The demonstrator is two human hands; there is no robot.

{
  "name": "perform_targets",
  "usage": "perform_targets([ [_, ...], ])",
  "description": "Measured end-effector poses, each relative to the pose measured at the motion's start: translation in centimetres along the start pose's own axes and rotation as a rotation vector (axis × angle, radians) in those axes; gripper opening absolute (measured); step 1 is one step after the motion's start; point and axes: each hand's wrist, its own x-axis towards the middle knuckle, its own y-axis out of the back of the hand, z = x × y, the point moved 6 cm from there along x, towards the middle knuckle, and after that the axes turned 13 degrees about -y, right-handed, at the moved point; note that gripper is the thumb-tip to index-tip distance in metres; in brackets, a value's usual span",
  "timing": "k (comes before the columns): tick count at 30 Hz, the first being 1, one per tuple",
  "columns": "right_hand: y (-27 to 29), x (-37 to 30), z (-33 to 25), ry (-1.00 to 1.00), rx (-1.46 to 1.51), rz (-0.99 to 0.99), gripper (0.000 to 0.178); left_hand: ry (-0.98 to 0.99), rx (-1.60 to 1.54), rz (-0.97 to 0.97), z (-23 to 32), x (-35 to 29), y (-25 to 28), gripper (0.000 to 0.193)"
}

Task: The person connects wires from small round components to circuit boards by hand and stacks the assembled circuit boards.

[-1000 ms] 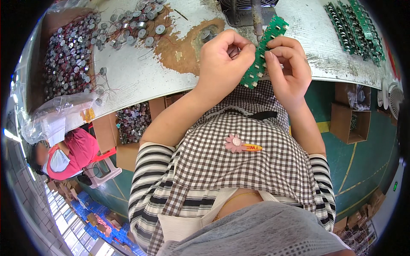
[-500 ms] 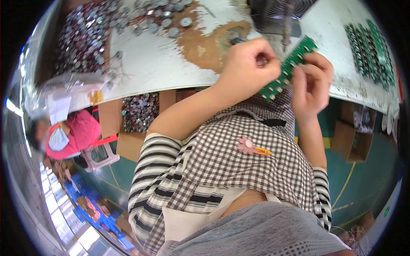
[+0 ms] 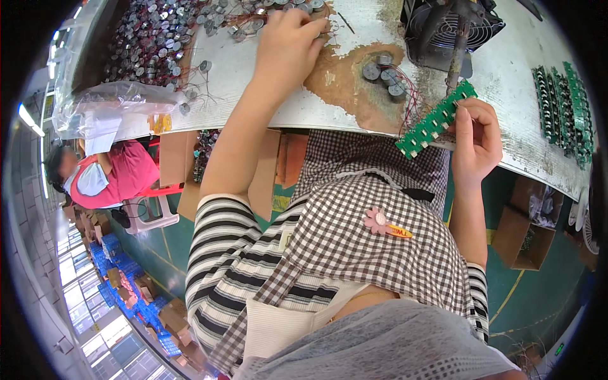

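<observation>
My right hand [image 3: 479, 142] pinches the upper end of a long green circuit board [image 3: 437, 125] lined with small white parts. The board slants over the table's front edge. Thin red wires lie beside its left side, running from several small round silver motors [image 3: 387, 77] on the worn brown patch. My left hand [image 3: 288, 54] is at the far side of the table, by the edge of a spread of loose silver motors [image 3: 250, 26]. Its thumb and forefinger are apart, with no part visible between them; the other fingers are partly hidden.
A large heap of wired motors [image 3: 155, 47] fills the back left. A plastic bag [image 3: 120, 98] lies at the left table edge. A dark fan [image 3: 453, 28] and a metal rod stand behind the board. More circuit boards [image 3: 560, 114] lie at right. A person [image 3: 114, 174] sits at left.
My left hand has left the board and moved far and left to the loose motors. My right hand still holds the board, now lower. The motors on the brown patch have come into sight.
</observation>
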Motion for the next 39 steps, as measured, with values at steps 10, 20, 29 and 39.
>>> perform_targets([
  [10,-0.1,0.0,0.3,-0.011,-0.083,-0.009,0.005,0.643,-0.638,0.535,-3.4,-0.7,0.2,0.016],
  [20,-0.2,-0.2,-0.2,0.039,-0.190,-0.003,0.006,0.310,-0.510,0.868,0.2,1.2,5.7,0.010],
  [29,-0.3,-0.1,-0.2,0.051,-0.195,-0.002,0.006,0.264,0.105,0.256,-1.2,1.0,4.1,0.028],
  [39,-0.3,-0.1,0.1,0.018,-0.150,-0.006,0.006,-0.001,-0.114,-0.132,4.6,0.6,-1.1,0.031],
])
